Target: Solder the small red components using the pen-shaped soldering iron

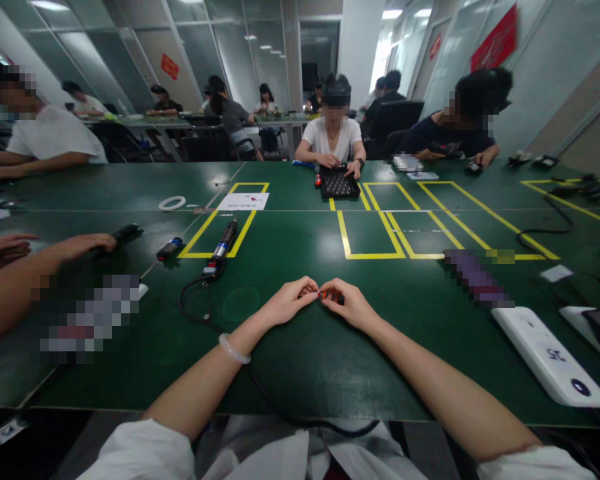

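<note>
Glass partitions (220, 63) surround the green table (275, 360) beneath both hands (319, 297).

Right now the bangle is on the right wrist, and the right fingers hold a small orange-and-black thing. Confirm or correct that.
Wrong wrist: the head view shows the bangle on the left wrist. The right fingers do hold a small orange-and-black thing.

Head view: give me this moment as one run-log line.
right hand: holding small orange-and-black item | left hand: fingertips at item, grip unclear | cabled tool: on green table
</note>
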A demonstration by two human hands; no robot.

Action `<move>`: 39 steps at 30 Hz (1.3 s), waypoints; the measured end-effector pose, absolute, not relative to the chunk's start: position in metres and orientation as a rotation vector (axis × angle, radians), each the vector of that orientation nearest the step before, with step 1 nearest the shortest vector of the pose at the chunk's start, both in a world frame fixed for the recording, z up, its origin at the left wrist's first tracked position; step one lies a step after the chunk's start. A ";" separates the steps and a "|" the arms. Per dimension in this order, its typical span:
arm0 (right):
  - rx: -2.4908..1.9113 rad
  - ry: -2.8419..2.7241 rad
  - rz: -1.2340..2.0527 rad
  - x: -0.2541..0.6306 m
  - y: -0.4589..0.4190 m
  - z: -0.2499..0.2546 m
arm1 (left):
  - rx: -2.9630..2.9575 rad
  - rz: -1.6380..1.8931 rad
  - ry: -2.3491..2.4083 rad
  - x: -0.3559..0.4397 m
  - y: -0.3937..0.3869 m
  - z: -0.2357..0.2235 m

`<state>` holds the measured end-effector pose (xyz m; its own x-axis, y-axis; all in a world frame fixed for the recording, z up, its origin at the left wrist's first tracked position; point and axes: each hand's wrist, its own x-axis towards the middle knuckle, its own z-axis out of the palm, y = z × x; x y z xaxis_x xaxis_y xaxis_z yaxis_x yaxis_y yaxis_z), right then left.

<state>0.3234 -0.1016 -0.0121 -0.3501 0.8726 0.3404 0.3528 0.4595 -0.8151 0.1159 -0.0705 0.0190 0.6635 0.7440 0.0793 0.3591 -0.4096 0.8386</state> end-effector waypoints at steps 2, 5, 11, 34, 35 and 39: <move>-1.021 -1.910 0.820 0.323 -0.102 -0.012 | 2.018 0.555 0.854 0.115 -0.070 0.019; -1.032 -1.906 0.816 0.323 -0.103 -0.010 | 2.009 0.554 0.855 0.116 -0.070 0.018; -1.087 -1.807 0.928 0.324 -0.101 -0.013 | 2.126 0.606 0.856 0.119 -0.075 0.021; -1.125 -1.861 0.844 0.325 -0.100 -0.012 | 2.472 0.788 1.370 0.085 -0.048 0.033; -1.126 -1.863 0.840 0.325 -0.100 -0.012 | 2.466 0.812 1.546 0.073 -0.041 0.033; -1.117 -1.872 0.850 0.324 -0.101 -0.012 | 2.312 0.734 2.299 0.015 -0.017 0.026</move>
